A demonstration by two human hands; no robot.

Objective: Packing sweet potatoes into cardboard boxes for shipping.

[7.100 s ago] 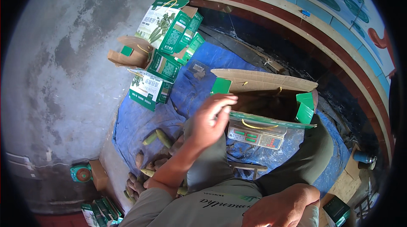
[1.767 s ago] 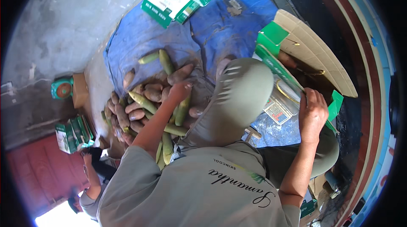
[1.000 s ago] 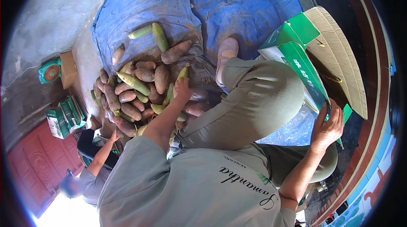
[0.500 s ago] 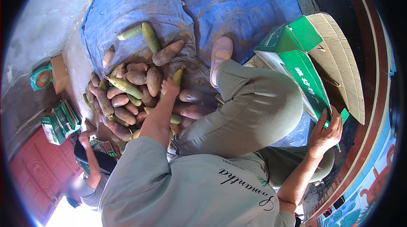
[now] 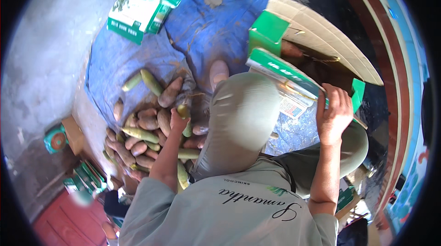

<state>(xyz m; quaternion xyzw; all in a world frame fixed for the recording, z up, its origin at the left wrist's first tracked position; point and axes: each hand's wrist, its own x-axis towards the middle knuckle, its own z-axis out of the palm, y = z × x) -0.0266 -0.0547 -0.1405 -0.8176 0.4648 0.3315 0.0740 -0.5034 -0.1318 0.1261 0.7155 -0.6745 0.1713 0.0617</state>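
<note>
Head view: Your left hand is closed around a yellow-green vegetable, one end of which shows above the fingers. Most of this vegetable is hidden by the hand. Your right hand pinches the upper edge of the front flap of an open carton, with the thumb on the near side and the fingers bent over the edge.

The carton extends ahead and to the left of your right hand. Its brown lid stands raised on the far side, and a reddish root is visible inside. Below the front flap, to the left of your right hand, is the keypad of a scale.

A heap of reddish-brown roots lies to the left of your left hand and around it, with a long green vegetable on top. Ahead of your left hand, a larger brown root lies beside two green vegetables. Your bent knee is between the hands. A blue sheet covers the ground ahead of them, and green-and-white cartons stand at its far left edge, well apart from your left hand.
</note>
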